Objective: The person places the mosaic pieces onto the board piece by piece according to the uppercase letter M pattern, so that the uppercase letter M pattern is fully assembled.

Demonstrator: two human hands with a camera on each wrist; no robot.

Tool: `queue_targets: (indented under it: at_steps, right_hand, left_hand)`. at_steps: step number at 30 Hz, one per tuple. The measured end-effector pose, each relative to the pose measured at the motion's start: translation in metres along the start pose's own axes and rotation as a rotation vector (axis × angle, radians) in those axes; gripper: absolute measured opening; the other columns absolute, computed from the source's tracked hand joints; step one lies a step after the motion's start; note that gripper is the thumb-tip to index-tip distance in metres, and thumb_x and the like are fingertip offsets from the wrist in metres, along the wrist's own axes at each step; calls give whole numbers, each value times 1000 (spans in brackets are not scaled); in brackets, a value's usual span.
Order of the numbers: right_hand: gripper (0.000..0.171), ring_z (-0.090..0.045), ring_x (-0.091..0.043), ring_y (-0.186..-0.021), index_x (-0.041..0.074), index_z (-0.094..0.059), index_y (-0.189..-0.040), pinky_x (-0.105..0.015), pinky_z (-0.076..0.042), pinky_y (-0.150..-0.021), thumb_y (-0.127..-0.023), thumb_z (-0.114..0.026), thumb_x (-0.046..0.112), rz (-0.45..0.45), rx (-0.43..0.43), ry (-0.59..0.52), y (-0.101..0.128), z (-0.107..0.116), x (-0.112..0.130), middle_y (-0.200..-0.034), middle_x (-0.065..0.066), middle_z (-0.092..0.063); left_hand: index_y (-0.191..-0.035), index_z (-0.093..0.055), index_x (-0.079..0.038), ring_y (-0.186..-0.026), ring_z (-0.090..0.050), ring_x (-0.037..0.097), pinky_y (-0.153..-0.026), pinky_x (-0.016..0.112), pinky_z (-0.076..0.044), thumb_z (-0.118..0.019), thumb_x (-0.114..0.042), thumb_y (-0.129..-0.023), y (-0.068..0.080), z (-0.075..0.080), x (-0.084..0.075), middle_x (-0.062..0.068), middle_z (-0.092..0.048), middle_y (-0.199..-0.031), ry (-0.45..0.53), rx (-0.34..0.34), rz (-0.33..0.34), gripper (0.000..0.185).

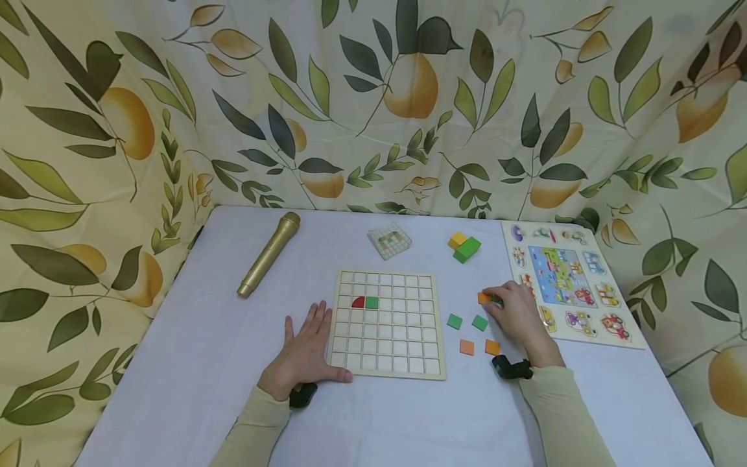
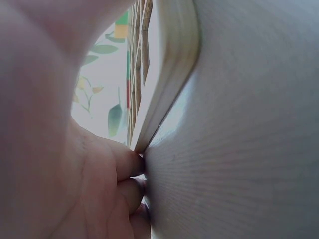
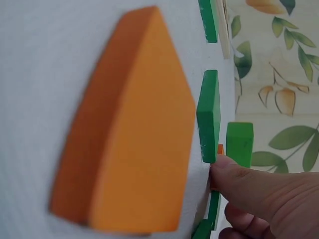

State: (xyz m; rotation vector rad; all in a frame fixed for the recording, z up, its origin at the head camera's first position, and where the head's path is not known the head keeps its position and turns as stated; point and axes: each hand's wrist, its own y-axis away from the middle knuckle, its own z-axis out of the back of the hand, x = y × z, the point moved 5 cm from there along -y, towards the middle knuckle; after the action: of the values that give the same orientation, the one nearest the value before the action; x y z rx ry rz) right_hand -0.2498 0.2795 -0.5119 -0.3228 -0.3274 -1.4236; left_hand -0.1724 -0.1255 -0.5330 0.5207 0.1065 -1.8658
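My left hand (image 1: 306, 350) lies flat and spread at the left edge of the square wooden grid board (image 1: 403, 376), its thumb along the near edge; the left wrist view shows the board's corner (image 2: 174, 55) between thumb and fingers. On the board sit a red quarter-round tile (image 1: 358, 302) and a green square tile (image 1: 371, 303). Right of it, my right hand (image 1: 516, 314) pinches at a small orange tile (image 1: 483, 298), thumb (image 3: 227, 172) against it. A green piece (image 1: 497, 300) shows partly under those fingers. Nearer lie two green tiles (image 1: 480, 322) and two orange-toned tiles (image 1: 492, 347).
A small pattern card (image 1: 389, 241) lies behind the board. Green (image 1: 467, 250) and yellow (image 1: 457, 240) blocks stand right of it. A picture puzzle board (image 1: 607, 334) lies at the right, a gold microphone-shaped tube (image 1: 270, 254) at the left. A patterned curtain hangs behind the table.
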Motion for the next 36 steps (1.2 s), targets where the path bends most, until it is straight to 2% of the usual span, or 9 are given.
queue_targets:
  at_steps: [12, 17, 25, 30, 36]
  right_hand:
    - [31, -42, -39, -104, -3, -67, -115, -52, -35, -88, -90, -72, 14, -40, -12, -44, 1, -3, 0, -110, -21, -54]
    - [33, -43, -38, -112, -1, -64, -120, -55, -34, -95, -93, -70, 17, -41, -25, -84, 1, 1, 9, -117, -20, -58]
    - [33, -44, -35, -115, 4, -64, -121, -56, -34, -98, -93, -70, 21, -28, -93, -159, 1, 12, 32, -117, -15, -61]
    - [33, -45, -35, -112, 3, -65, -119, -56, -34, -96, -92, -71, 21, 14, -120, -192, -1, 13, 44, -114, -15, -62]
    - [32, -47, -34, -111, 4, -65, -120, -56, -33, -97, -92, -71, 20, 105, -134, -205, -2, 6, 59, -112, -14, -64]
  left_hand:
    - [-154, -18, 3, -147, -1, 32, -104, 71, 5, -74, -79, -57, 0, 1, -1, 17, -8, -161, 12, -4, 1, 138]
    - [-154, -18, 2, -147, 0, 32, -104, 71, 5, -74, -79, -57, 0, 0, -1, 17, -8, -161, 4, 2, 2, 138]
    - [-154, -18, 2, -147, 0, 32, -104, 71, 5, -74, -80, -57, 0, 0, -1, 17, -8, -161, 5, -4, 1, 138]
    - [-154, -18, 2, -147, 0, 31, -104, 71, 5, -73, -80, -57, -1, 0, -1, 17, -8, -161, 8, -6, 0, 138]
    - [-154, -19, 2, -147, 0, 32, -104, 71, 4, -72, -82, -57, -1, -1, 0, 17, -8, -161, 2, -5, -2, 139]
